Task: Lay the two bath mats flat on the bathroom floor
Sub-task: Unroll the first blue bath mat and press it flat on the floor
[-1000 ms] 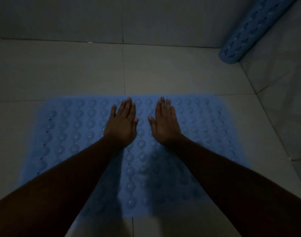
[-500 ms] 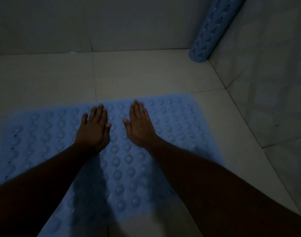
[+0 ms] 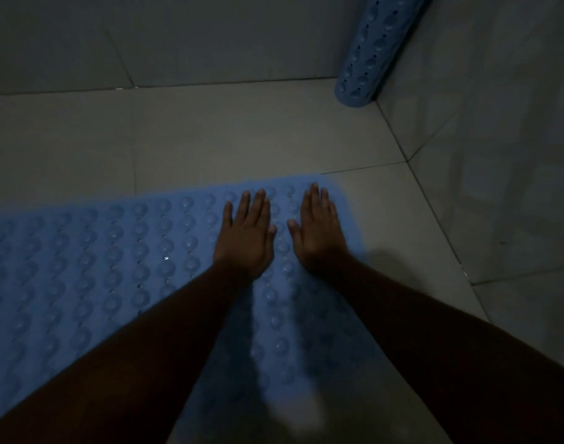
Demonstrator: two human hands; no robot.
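A blue bath mat (image 3: 91, 267) with rows of round bumps lies spread flat on the grey tiled floor. My left hand (image 3: 245, 235) presses flat on it near its far right corner, fingers straight. Beside it, my right hand (image 3: 317, 229) also lies flat with straight fingers, close to the mat's right edge. A second blue bath mat (image 3: 370, 49), rolled into a tube, stands leaning in the far right corner against the wall.
Tiled walls close the space at the back (image 3: 210, 36) and on the right (image 3: 498, 155). Bare floor tiles (image 3: 226, 136) stretch between the flat mat and the back wall. The room is dim.
Both hands have slid to the right across the flat mat, from its middle to its far right corner. The view has turned right, bringing the rolled mat closer.
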